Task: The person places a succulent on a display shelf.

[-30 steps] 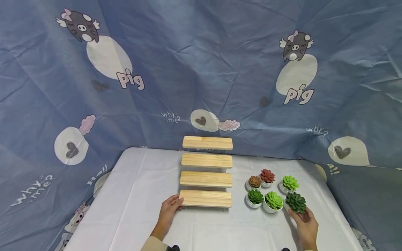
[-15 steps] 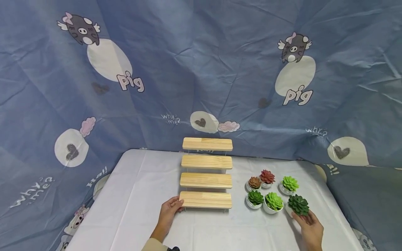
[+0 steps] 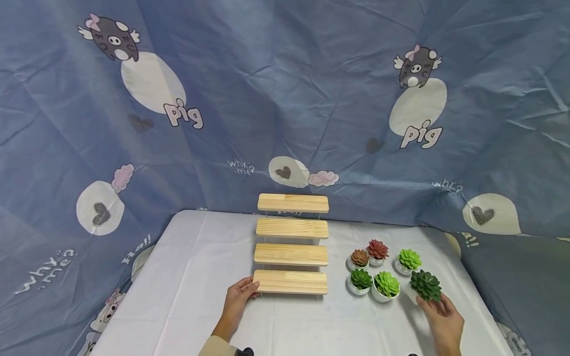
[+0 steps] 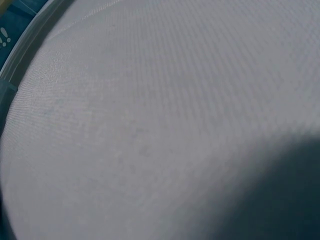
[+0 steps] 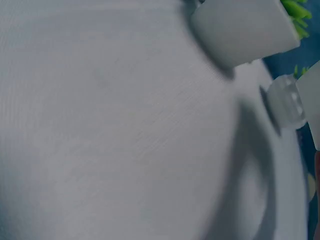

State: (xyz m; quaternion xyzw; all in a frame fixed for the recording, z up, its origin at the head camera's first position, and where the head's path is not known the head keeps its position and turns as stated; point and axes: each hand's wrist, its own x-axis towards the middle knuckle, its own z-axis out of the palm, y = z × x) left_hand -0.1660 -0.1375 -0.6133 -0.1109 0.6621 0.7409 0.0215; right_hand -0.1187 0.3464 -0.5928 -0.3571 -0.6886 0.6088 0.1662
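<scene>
A tiered display stand (image 3: 290, 283) with several pale wooden boards stands at the middle of the white-covered table. My left hand (image 3: 236, 302) grips the left end of its lowest board, thumb on top. On the right, my right hand (image 3: 445, 324) holds a potted dark green succulent (image 3: 425, 285); its white pot (image 5: 311, 102) shows at the edge of the right wrist view, over the cloth. Just left of it sit a bright green succulent (image 3: 387, 284) and another bright green one (image 3: 409, 259). The left wrist view shows cloth and shadow, not the hand.
Beside these, a smaller dark green succulent (image 3: 360, 279), a brown one (image 3: 359, 257) and a red one (image 3: 377, 249) stand grouped right of the stand. Blue printed fabric (image 3: 356, 99) hangs behind the table (image 3: 200, 277) and along its sides.
My right hand has moved to the right, carrying the dark green succulent away from the grouped pots. The left hand has stayed at the lowest board.
</scene>
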